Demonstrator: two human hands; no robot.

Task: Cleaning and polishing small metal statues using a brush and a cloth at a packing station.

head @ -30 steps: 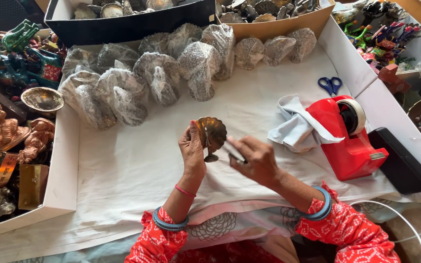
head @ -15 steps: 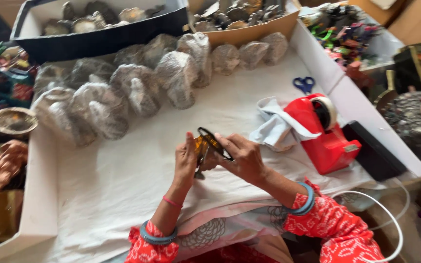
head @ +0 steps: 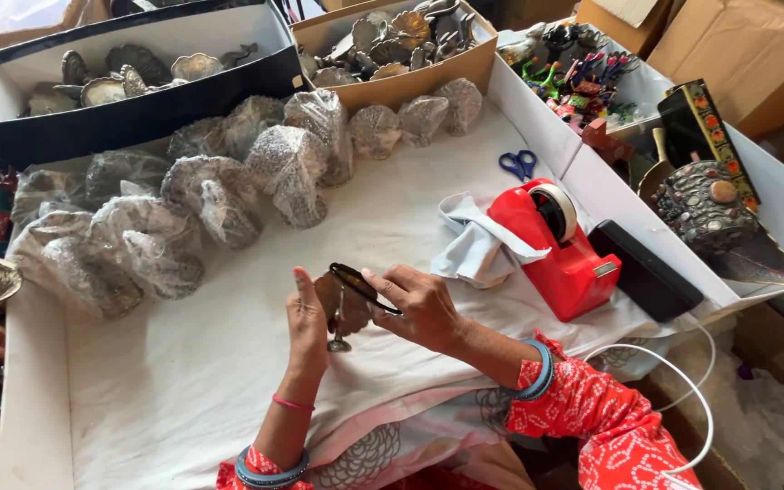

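My left hand (head: 306,318) and my right hand (head: 419,304) together hold a small dark metal dish (head: 347,290) on a short stem, just above the white cloth-covered tray (head: 183,399). The left palm backs the dish from the left. The right fingers pinch its dark rim from the right, tilting it edge-on to me. Both wrists wear blue bangles, and the sleeves are red patterned fabric.
Several bubble-wrapped bundles (head: 229,191) lie in rows at the back of the tray. A red tape dispenser (head: 564,245), a white cloth (head: 478,245), blue scissors (head: 519,165) and a black case (head: 643,270) sit to the right. Boxes of metal pieces (head: 392,41) stand behind.
The dish has turned from face-on to edge-on between my hands. The camera view has shifted right, and the hands sit lower-left in it.
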